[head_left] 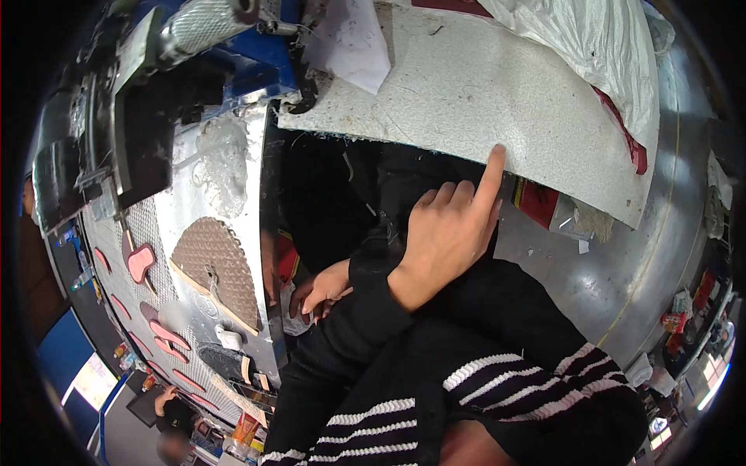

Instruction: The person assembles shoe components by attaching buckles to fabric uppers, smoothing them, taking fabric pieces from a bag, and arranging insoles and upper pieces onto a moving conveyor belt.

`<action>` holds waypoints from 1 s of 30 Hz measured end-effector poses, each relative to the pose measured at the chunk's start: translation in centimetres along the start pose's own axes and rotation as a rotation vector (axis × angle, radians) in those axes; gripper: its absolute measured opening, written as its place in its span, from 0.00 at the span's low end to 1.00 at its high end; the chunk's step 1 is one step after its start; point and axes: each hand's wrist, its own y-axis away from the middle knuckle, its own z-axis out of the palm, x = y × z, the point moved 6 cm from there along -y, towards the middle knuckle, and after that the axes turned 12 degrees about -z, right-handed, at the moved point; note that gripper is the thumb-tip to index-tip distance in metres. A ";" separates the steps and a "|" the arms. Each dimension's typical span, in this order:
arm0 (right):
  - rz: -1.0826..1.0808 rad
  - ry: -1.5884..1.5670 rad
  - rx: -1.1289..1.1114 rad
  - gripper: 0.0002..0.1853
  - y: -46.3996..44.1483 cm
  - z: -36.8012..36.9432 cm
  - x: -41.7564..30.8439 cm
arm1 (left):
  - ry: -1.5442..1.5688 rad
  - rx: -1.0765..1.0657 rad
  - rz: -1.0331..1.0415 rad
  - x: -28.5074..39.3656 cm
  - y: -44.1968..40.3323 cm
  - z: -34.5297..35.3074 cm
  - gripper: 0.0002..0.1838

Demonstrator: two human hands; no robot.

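Observation:
My left hand [451, 237] reaches up over the front edge of the pale, scuffed tabletop [443, 85]. Its index finger is stretched out with the tip at that edge, while the other fingers curl loosely with nothing visible in them. Lower and to the left, my right hand [322, 291] is partly covered by the black left sleeve. Its fingers are bent together beside crumpled clear plastic [293, 317]; what they grip, if anything, is unclear. A brown textured piece with a scalloped edge [217, 268] lies on the white metal surface left of my hands.
Machinery with a knurled metal part [206, 29] looms at upper left. A white plastic bag [583, 54] and dark red strip [622, 132] lie at the table's right. Several pink-edged pieces [141, 262] and a small white case [228, 336] sit left. A person [172, 415] is at lower left.

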 end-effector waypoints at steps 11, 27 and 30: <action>0.004 -0.019 -0.032 0.20 -0.3 0.6 -0.6 | -0.004 -0.044 0.075 0.6 -0.8 1.8 0.42; -0.020 -0.034 0.011 0.19 0.6 -0.1 -0.4 | 0.006 -0.193 0.268 1.8 1.6 3.0 0.35; -0.014 -0.041 0.004 0.19 0.5 0.1 -0.3 | 0.181 -0.220 0.390 1.5 3.2 3.4 0.23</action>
